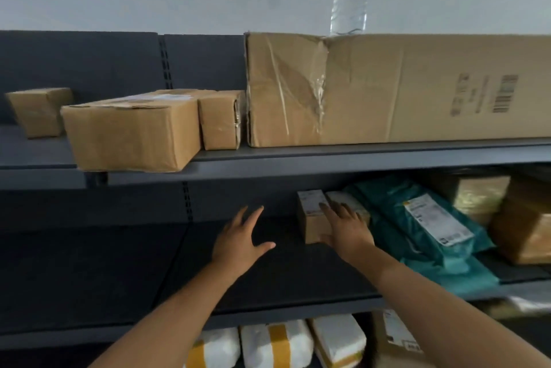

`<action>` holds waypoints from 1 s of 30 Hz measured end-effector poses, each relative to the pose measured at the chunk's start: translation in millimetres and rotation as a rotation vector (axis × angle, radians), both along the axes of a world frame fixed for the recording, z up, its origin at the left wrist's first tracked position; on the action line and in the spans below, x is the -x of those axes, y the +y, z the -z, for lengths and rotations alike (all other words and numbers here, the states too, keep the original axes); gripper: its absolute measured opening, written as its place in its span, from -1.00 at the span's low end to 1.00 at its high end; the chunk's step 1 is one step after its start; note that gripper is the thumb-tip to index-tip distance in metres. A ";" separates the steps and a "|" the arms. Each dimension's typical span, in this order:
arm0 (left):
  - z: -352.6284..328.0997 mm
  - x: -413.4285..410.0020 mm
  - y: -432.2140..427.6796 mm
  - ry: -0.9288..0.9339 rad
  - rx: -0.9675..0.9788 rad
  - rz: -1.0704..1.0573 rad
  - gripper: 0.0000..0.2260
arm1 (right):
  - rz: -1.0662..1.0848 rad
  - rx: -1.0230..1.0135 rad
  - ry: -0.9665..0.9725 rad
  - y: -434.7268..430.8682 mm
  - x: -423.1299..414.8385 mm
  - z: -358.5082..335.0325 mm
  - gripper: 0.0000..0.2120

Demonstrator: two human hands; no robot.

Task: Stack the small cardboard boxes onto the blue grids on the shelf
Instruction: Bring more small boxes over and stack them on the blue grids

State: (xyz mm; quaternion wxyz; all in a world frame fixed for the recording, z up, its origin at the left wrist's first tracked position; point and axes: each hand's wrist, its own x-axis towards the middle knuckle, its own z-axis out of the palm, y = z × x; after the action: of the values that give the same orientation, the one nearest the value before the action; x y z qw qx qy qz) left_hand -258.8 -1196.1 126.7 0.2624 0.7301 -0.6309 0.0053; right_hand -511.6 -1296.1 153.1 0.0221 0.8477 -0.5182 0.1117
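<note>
Right hand (pixel 347 227) rests on small box (pixel 311 218), fingers straight, slightly apart; left hand (pixel 240 241) hovers over shelf (pixel 119 263), fingers spread, empty.

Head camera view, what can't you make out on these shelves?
All in the head view:
No blue grids show anywhere in frame.
The small cardboard box: its right side is hidden under the right hand.
The water bottle: its top is cut off by the upper edge.
The large carton: its right end is cut off by the frame edge, and its print is blurred.
The teal mailer: its label text is too blurred to read.
</note>
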 end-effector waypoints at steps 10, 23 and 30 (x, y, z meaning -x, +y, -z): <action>20.9 84.9 -91.0 0.125 -0.183 0.094 -0.14 | 0.131 -0.099 0.030 -53.8 66.5 10.6 -0.30; 34.4 106.6 -125.9 0.075 -0.120 0.030 -0.34 | 0.081 -0.051 0.030 -75.6 64.6 31.7 -0.37; 34.9 86.0 -100.6 0.123 -0.089 0.038 -0.32 | -0.017 -0.130 0.074 -58.5 47.4 20.4 -0.40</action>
State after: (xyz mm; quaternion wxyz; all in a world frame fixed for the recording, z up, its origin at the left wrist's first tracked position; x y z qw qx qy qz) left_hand -344.8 -1296.8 91.8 0.2681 0.7280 -0.6268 -0.0725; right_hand -559.0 -1354.6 132.7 -0.0146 0.8551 -0.5161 0.0464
